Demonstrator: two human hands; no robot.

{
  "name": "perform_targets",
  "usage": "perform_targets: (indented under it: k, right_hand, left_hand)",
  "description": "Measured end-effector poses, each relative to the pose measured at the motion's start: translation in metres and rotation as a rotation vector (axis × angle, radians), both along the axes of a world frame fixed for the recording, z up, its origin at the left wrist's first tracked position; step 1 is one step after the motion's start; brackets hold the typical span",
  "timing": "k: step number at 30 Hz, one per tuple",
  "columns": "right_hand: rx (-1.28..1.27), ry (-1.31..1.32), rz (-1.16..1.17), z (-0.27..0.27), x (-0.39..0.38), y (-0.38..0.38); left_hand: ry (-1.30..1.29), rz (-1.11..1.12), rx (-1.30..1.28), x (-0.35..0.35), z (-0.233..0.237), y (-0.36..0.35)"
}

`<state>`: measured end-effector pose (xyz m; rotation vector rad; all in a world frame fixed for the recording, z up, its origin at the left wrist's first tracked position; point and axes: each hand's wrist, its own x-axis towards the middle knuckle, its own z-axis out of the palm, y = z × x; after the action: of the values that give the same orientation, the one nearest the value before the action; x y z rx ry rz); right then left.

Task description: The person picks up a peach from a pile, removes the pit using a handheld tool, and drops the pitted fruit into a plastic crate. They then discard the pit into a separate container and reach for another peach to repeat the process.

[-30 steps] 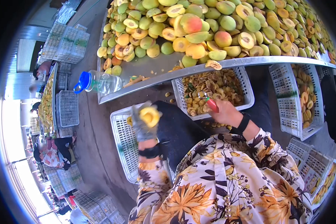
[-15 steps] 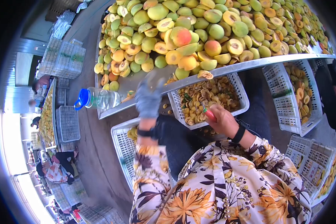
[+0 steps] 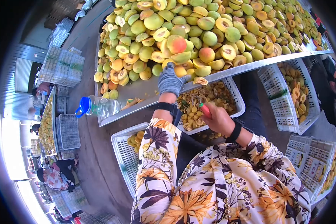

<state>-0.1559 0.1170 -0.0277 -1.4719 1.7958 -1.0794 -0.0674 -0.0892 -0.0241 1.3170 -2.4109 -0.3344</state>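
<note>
A heap of whole and halved yellow-green stone fruit [image 3: 206,54], some blushed red, covers the metal-edged table [image 3: 138,89]. My left hand [image 3: 170,80], in a grey glove, reaches over the near rim. Its fingers point into the heap and its thumb spreads right, beside a yellow fruit [image 3: 180,71]; a firm grip does not show. Bare and closed, my right hand [image 3: 221,120] holds a small tool by its red handle [image 3: 206,110] with a green end. The tool's working tip is hard to make out. Under that hand stands a white crate [image 3: 239,98] of fruit scraps and pits.
A blue-capped clear bottle [image 3: 104,106] lies at the table's left corner. White crates of fruit stand by my left leg [image 3: 119,149] and on the right [image 3: 278,98]. More crates [image 3: 293,149] are stacked lower right. Far left, people sit near another fruit table [image 3: 48,123].
My left hand has moved forward and right, from the table's near edge to the fruit. The right hand keeps hold of the red-handled tool and has shifted only slightly.
</note>
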Motion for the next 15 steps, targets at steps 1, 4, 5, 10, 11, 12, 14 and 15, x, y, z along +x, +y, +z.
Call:
perform_targets:
  k: [1,4,5,10,11,12,14,15]
  right_hand:
    - [-0.004,0.031,-0.004,-0.002,0.004,-0.004]
    - [-0.093,0.000,-0.051,0.001,0.008,-0.002]
    - [0.017,-0.009,-0.047,0.005,0.006,0.001]
    - [0.133,-0.041,-0.052,0.019,-0.002,-0.003]
    - [0.106,-0.054,-0.051,0.021,0.001,-0.009]
    - [0.079,-0.068,-0.053,0.023,0.006,-0.016]
    - [-0.012,-0.107,-0.067,0.025,0.016,-0.028]
    - [-0.048,-0.216,-0.077,0.026,0.021,-0.033]
  left_hand:
    - [0.002,0.007,0.088,0.000,-0.001,-0.002]
    - [0.057,0.042,0.153,0.002,0.000,-0.011]
    - [0.201,0.050,0.097,0.010,-0.006,-0.013]
    - [1.231,0.239,0.948,0.046,0.011,0.018]
    - [1.284,0.137,1.024,0.051,0.017,0.029]
    - [1.335,0.029,1.099,0.056,0.022,0.040]
    - [1.380,0.084,1.058,0.056,0.034,0.077]
    - [1.352,0.064,1.103,0.058,0.031,0.083]
